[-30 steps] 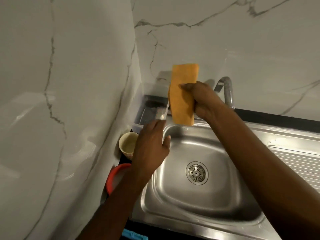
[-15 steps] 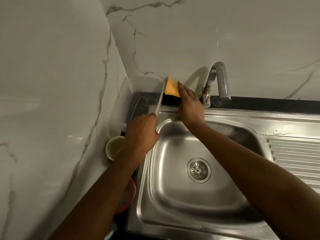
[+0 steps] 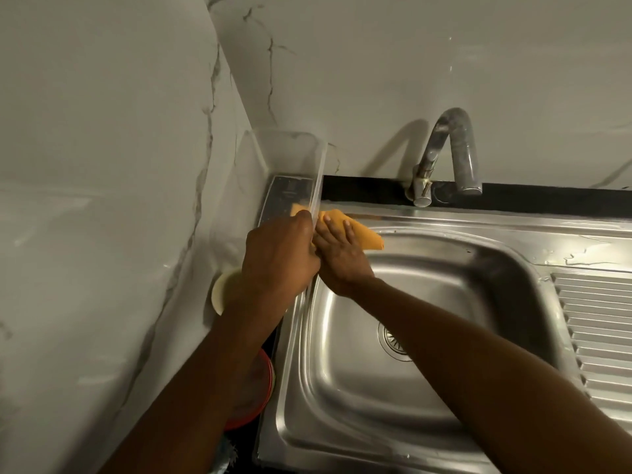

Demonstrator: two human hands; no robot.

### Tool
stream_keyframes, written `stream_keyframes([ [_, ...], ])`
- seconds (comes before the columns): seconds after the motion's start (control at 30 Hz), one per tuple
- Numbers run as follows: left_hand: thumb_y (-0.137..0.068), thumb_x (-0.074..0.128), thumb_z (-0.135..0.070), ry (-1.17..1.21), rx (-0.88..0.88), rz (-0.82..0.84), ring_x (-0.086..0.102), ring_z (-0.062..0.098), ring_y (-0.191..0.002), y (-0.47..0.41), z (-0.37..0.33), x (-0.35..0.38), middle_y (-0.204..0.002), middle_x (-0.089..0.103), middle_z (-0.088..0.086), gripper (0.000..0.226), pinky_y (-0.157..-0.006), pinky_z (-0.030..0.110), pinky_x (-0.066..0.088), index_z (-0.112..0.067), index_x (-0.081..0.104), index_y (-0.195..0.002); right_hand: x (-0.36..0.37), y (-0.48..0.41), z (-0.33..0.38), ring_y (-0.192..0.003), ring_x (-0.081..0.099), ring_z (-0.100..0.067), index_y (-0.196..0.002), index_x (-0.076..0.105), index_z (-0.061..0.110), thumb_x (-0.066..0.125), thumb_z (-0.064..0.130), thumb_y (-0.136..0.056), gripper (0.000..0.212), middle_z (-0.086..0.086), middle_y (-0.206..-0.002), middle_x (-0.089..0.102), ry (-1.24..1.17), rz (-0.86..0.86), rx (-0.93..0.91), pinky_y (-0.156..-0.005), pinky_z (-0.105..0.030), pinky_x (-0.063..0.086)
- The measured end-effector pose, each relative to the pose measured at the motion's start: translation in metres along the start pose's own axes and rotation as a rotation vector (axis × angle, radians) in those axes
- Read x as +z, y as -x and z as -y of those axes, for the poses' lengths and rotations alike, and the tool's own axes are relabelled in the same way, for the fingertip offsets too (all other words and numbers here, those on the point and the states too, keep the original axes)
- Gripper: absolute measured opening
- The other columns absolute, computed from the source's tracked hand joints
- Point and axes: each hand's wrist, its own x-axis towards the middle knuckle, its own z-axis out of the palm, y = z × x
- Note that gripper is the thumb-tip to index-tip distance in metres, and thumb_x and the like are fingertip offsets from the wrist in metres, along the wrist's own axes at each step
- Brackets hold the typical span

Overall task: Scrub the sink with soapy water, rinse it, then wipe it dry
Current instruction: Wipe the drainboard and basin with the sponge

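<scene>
At the back-left corner of the brushed stainless-steel sink (image 3: pixel 427 405), the right hand (image 3: pixel 342 254) lies flat, fingers spread, pressing a folded orange cloth (image 3: pixel 367 236) onto the rim. Part of that soft cloth tucks under a clear rigid plastic container (image 3: pixel 294 159), seen through its wall. The left hand (image 3: pixel 277 258) is curled tight around the container's thin front edge, tilting it against the veined white marble wall (image 3: pixel 102 165). Behind the basin a curved grey metal tap (image 3: pixel 458 145) rises from a black ledge. Ridged draining grooves (image 3: pixel 602 336) run along the right side. A cream round cup (image 3: pixel 219 292) and red shallow bowl (image 3: pixel 263 388) sit left of the sink.
</scene>
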Motion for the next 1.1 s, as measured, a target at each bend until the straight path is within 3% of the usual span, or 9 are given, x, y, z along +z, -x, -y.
stream_keyframes([
  [0.27,-0.109,0.049,-0.024,-0.04,-0.02,0.081,0.064,0.023,-0.121,-0.006,-0.004,0.002,-0.137,0.063,0.006,0.036,-0.086,0.023,0.043,-0.014,0.052,-0.144,0.002,0.042,0.011,-0.161,-0.002,-0.015,-0.164,0.027,0.02,0.017,0.048,-0.109,0.063,-0.001,-0.173,0.016,-0.34,0.049,-0.067,-0.131,-0.039,-0.002],
  [0.43,-0.101,0.061,-0.024,-0.011,-0.031,0.007,0.068,0.021,-0.09,-0.007,-0.001,0.013,-0.105,0.07,0.005,0.021,-0.072,0.027,0.041,-0.015,0.065,-0.119,0.007,0.093,0.016,-0.16,-0.005,-0.01,-0.165,0.024,0.027,0.036,0.032,-0.114,0.053,0.009,-0.174,0.012,-0.505,0.158,-0.141,-0.13,-0.027,0.003],
  [0.53,-0.1,0.061,-0.021,0.028,-0.041,-0.013,0.055,0.014,-0.076,-0.007,0.0,0.019,-0.094,0.067,0.001,0.017,-0.068,0.027,0.039,-0.015,0.065,-0.116,-0.002,0.12,0.021,-0.159,0.011,-0.005,-0.161,0.036,0.03,0.042,0.024,-0.113,0.05,0.012,-0.17,0.027,-0.652,0.221,-0.145,-0.127,-0.018,0.011],
  [0.63,-0.098,0.063,-0.02,0.061,-0.054,0.004,0.055,0.015,-0.077,-0.005,-0.001,0.022,-0.094,0.066,0.001,0.02,-0.069,0.027,0.04,-0.016,0.064,-0.118,-0.011,0.135,0.027,-0.128,0.057,-0.003,-0.143,0.061,0.027,0.045,0.024,-0.109,0.038,0.011,-0.136,0.065,-0.93,0.274,0.121,-0.111,-0.026,0.042],
  [0.7,-0.099,0.063,-0.022,0.08,-0.062,0.025,0.064,0.019,-0.086,-0.004,-0.002,0.024,-0.101,0.069,0.003,0.024,-0.073,0.027,0.042,-0.016,0.063,-0.122,-0.026,0.135,0.026,-0.096,0.067,-0.011,-0.121,0.07,0.019,0.044,0.025,-0.11,0.029,0.005,-0.104,0.073,-1.142,0.208,0.385,-0.087,-0.04,0.054],
  [0.83,-0.098,0.063,-0.024,0.076,-0.073,0.024,0.069,0.023,-0.087,0.0,-0.001,0.028,-0.091,0.062,0.001,0.019,-0.072,0.03,0.048,-0.017,0.061,-0.115,-0.073,0.116,0.01,-0.104,0.07,-0.031,-0.139,0.059,0.021,0.042,0.035,-0.112,0.035,-0.013,-0.127,0.068,-1.421,-0.058,0.738,-0.077,-0.041,0.06],
  [0.9,-0.096,0.063,-0.023,0.082,-0.065,0.009,0.071,0.026,-0.086,0.001,0.002,0.029,-0.088,0.06,0.002,0.026,-0.071,0.032,0.05,-0.018,0.059,-0.122,-0.091,0.096,0.003,-0.116,0.063,-0.028,-0.156,0.042,0.022,0.039,0.032,-0.113,0.044,-0.005,-0.138,0.058,-1.26,-0.184,0.706,-0.091,-0.042,0.054],
  [1.0,-0.096,0.063,-0.024,0.114,-0.035,0.005,0.072,0.028,-0.088,0.0,0.007,0.032,-0.096,0.067,0.007,0.057,-0.069,0.032,0.049,-0.021,0.044,-0.149,-0.1,0.061,-0.001,-0.122,0.061,-0.021,-0.164,0.026,0.027,0.039,0.024,-0.112,0.054,0.0,-0.145,0.057,-0.64,-0.399,0.42,-0.096,-0.035,0.052],
  [1.1,-0.093,0.069,-0.027,0.152,-0.006,-0.041,0.069,0.03,-0.109,0.001,0.009,0.035,-0.12,0.068,0.009,0.068,-0.08,0.038,0.054,-0.023,0.04,-0.155,-0.086,0.031,-0.014,-0.158,0.023,-0.029,-0.167,0.017,0.027,0.041,0.015,-0.106,0.066,-0.002,-0.171,0.025,-0.037,-0.396,0.195,-0.125,-0.053,0.026],
])
